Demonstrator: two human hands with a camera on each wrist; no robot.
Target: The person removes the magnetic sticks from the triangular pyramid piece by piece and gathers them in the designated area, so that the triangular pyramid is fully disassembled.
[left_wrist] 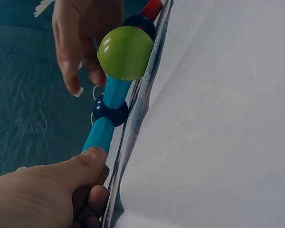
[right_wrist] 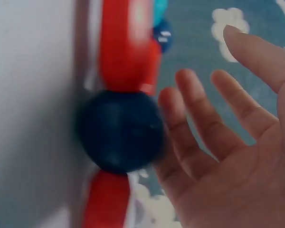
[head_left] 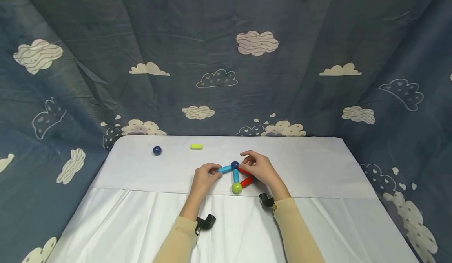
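Note:
A construction of balls and rods lies on the white table in the head view. My left hand (head_left: 204, 179) pinches a light blue rod (head_left: 225, 169) between thumb and fingertips. That rod joins a dark blue ball (head_left: 234, 164). From this ball a second light blue rod (head_left: 236, 175) runs to a green ball (head_left: 236, 188), and a red rod (head_left: 246, 182) leads right from the green ball. My right hand (head_left: 260, 168), fingers spread loosely, is beside the construction and partly covers it. In the right wrist view another dark blue ball (right_wrist: 121, 131) sits between red rods, near the fingers.
Farther back on the table lie a loose dark blue ball (head_left: 157, 150) and a yellow-green rod (head_left: 196, 147). Behind the table hangs a dark cloth (head_left: 219, 102) with a cloud pattern.

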